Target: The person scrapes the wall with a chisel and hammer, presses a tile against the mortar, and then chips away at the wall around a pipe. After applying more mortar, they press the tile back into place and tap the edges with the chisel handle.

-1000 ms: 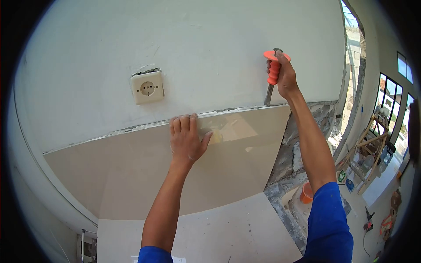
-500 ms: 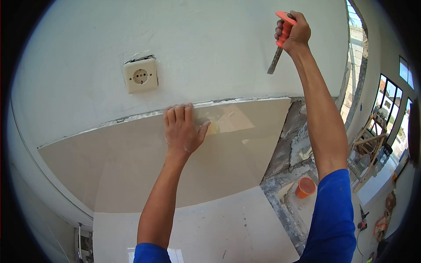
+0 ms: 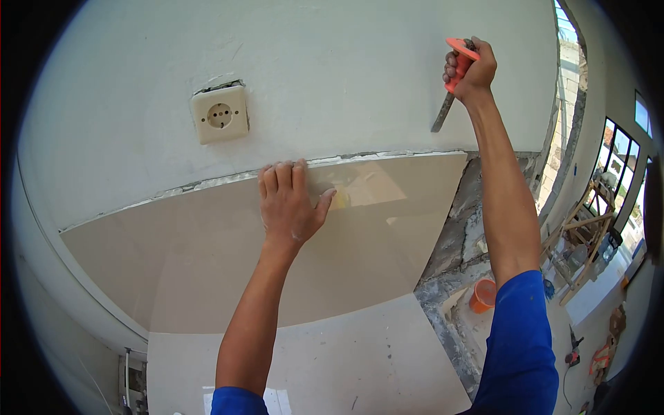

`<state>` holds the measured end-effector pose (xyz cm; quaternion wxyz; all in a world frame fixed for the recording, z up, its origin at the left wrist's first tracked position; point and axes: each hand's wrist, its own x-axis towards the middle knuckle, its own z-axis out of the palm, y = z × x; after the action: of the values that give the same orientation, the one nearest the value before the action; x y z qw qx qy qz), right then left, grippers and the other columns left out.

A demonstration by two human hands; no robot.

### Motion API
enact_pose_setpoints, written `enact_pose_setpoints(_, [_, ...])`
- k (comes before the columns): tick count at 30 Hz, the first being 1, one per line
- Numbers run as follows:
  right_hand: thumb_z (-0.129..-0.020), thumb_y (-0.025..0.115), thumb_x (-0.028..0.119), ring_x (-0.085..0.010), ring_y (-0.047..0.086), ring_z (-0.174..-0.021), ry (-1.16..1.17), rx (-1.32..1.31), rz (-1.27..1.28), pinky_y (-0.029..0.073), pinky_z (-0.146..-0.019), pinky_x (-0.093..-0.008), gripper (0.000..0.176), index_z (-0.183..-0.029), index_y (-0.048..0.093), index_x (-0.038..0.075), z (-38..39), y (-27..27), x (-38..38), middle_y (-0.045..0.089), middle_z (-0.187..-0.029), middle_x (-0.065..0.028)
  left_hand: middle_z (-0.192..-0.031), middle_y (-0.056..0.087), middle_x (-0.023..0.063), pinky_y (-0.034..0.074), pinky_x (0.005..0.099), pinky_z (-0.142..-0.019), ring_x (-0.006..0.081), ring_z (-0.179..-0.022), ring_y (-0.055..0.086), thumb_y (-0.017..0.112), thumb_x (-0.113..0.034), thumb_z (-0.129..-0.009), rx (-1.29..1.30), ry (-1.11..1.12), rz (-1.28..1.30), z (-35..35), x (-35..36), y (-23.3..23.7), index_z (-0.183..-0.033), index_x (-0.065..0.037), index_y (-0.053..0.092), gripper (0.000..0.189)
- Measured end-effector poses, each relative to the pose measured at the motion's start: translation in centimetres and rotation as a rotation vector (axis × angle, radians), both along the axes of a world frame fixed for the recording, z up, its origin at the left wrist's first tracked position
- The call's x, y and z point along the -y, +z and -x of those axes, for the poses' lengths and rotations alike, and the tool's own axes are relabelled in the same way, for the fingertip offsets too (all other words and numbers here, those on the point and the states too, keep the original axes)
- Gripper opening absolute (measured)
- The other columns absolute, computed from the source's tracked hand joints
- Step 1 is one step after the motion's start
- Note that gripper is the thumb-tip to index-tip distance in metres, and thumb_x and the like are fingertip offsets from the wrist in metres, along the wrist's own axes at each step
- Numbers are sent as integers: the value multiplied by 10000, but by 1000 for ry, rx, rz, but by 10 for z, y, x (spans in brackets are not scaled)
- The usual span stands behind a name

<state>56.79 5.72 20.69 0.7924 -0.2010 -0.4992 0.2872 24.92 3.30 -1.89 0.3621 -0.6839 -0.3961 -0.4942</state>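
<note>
My left hand (image 3: 289, 207) lies flat on a beige tile (image 3: 380, 228) set against the wall, its fingertips at the tile's top edge and its thumb spread out. My right hand (image 3: 477, 72) is raised at the upper right, wrapped round the orange grip of a chisel (image 3: 443, 112). The chisel's metal end points down and slightly left, in front of the pale wall (image 3: 346, 83). White, rough material runs along the seam above the tile. A cream wall socket (image 3: 220, 115) sits above and left of my left hand.
Below the tile is a light floor slab (image 3: 311, 366). An orange cup (image 3: 483, 296) stands beside rough grey mortar (image 3: 443, 297) at the right. Farther right are a wooden stand (image 3: 588, 235), a power tool (image 3: 573, 349) and windows (image 3: 612, 159).
My right hand, with the chisel in it, has come down a little and slightly to the right. My left hand keeps its place on the tile.
</note>
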Motion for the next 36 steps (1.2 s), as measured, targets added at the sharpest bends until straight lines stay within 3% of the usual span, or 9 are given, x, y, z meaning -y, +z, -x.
enact_pose_setpoints(2, [-919, 496, 467, -170, 424, -464, -30, 24, 69, 349, -468, -352, 381, -888, 564, 94, 4, -40, -8, 487, -579, -55, -1159, 508, 153, 380, 499, -1049, 367, -1130, 456, 829, -415, -770, 6, -9, 8, -2, 0, -1, -1239, 2, 557, 685])
enact_pose_setpoints(6, [-913, 491, 520, -176, 424, -456, -103, 164, 113, 352, -464, -352, 427, -873, 567, 101, 3, -23, -11, 479, -565, -57, -1152, 514, 153, 385, 496, -1039, 371, -1128, 458, 838, -413, -762, 32, -19, 12, -3, 0, -3, -1230, -1, 563, 682])
enact_pose_setpoints(10, [-900, 486, 564, -182, 423, -455, -17, -23, 18, 351, -463, -357, 483, -848, 549, 88, 3, 0, 1, 480, -575, -61, -1155, 518, 156, 388, 496, -1030, 378, -1129, 460, 844, -416, -756, 37, -23, 12, -2, -1, -2, -1220, -4, 570, 678])
enact_pose_setpoints(16, [-882, 500, 625, -181, 416, -456, -26, 195, 144, 353, -463, -355, 542, -839, 569, 89, 12, -34, -11, 483, -567, -46, -1166, 516, 154, 384, 494, -1032, 383, -1132, 457, 852, -404, -749, 53, -11, 17, -4, -1, -3, -1225, -9, 568, 680])
enact_pose_setpoints(20, [-884, 472, 604, -192, 434, -505, 83, 35, 11, 359, -514, -378, 555, -832, 571, 60, 6, -3, 8, 501, -591, -67, -1163, 514, 152, 382, 495, -1035, 384, -1134, 454, 857, -393, -742, 47, -7, 34, 0, 0, -3, -1234, -10, 565, 688])
enact_pose_setpoints(26, [-888, 455, 654, -207, 429, -445, 57, 23, 90, 354, -457, -374, 626, -827, 572, 42, 23, -45, -10, 490, -568, -72, -1166, 514, 154, 380, 497, -1041, 382, -1132, 454, 856, -377, -741, 45, -41, 45, -2, 4, -3, -1237, -1, 564, 688])
enact_pose_setpoints(31, [-899, 418, 630, -210, 452, -612, 151, -18, -81, 380, -610, -360, 615, -908, 564, 33, 34, -46, 71, 480, -706, -74, -1178, 517, 162, 358, 499, -1086, 359, -1141, 458, 839, -369, -749, 38, -40, 83, 2, 8, 1, -1234, 25, 558, 685])
enact_pose_setpoints(34, [-951, 401, 617, -167, 451, -622, 217, 17, 0, 391, -610, -342, 627, -1002, 567, 14, 55, -107, 152, 475, -735, -59, -1207, 527, 178, 318, 504, -1146, 358, -1194, 467, 819, -356, -747, -2, -6, 100, 6, 5, -2, -1262, 41, 561, 700])
enact_pose_setpoints(36, [-950, 369, 695, -165, 448, -526, 204, 16, 179, 398, -509, -316, 702, -863, 541, 20, 81, -179, 206, 465, -658, -58, -1278, 518, 210, 345, 504, -1130, 379, -1280, 452, 814, -329, -740, 11, 32, 82, 4, 22, -12, -1281, 49, 559, 708])
